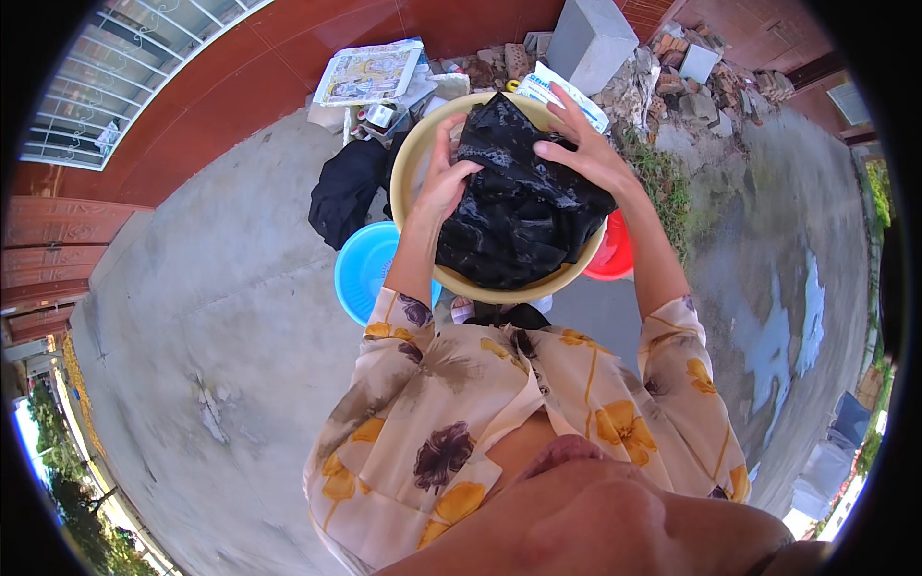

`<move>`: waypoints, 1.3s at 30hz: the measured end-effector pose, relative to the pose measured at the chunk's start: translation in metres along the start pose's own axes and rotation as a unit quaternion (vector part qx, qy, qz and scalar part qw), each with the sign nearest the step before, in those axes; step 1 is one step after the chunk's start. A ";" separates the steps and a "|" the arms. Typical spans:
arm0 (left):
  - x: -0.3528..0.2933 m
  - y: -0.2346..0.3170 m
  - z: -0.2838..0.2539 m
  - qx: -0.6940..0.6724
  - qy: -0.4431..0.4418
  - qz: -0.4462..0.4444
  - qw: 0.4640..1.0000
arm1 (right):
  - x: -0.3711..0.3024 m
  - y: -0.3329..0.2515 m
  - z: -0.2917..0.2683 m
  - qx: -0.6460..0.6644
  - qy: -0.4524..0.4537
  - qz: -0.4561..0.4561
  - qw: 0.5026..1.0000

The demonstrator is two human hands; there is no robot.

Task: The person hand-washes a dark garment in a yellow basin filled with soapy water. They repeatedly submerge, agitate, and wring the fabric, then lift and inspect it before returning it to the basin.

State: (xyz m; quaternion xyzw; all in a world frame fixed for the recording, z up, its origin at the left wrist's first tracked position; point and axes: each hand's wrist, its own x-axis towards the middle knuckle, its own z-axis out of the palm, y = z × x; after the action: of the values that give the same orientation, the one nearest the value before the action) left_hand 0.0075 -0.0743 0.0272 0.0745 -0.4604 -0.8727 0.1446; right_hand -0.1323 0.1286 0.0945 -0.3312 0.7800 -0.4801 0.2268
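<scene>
Both hands gripped the wet black cloth point(519, 206) heaped in the beige basin point(413, 163): left hand point(444, 182) fingers curled on its edge, right hand point(586, 144) spread on top. Risk: cloth overhung the rim, could slide out onto concrete.

We see a glossy black wet cloth point(519, 206) in a pale yellow-tan basin point(413, 158). Below it sit a bright blue basin point(363, 269) and a red basin point(615, 254). Our blouse point(451, 422) is cream with yellow and dark purple flowers. The floor point(221, 317) is grey concrete, the wall point(259, 67) reddish-brown tile.
</scene>
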 end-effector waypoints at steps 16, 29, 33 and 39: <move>0.058 -0.076 0.011 -0.077 0.300 -0.001 0.951 | 0.042 0.020 0.128 -0.162 0.291 -0.064 0.941; 0.058 -0.079 0.024 -0.031 0.338 -0.076 0.938 | 0.062 0.040 0.120 -0.177 0.272 0.003 0.946; 0.067 -0.089 -0.019 -0.108 0.203 -0.084 0.970 | 0.041 0.028 0.144 -0.147 0.258 -0.128 0.946; 0.053 -0.053 0.032 0.057 0.265 -0.143 0.952 | 0.083 0.081 0.079 -0.131 0.199 0.102 0.966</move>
State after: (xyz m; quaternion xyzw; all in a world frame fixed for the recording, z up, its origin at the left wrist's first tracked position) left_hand -0.0608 -0.0381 0.0015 0.3759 -0.4390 -0.8055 0.1307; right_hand -0.1599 0.0465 -0.0157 -0.1745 0.8951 -0.4043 0.0696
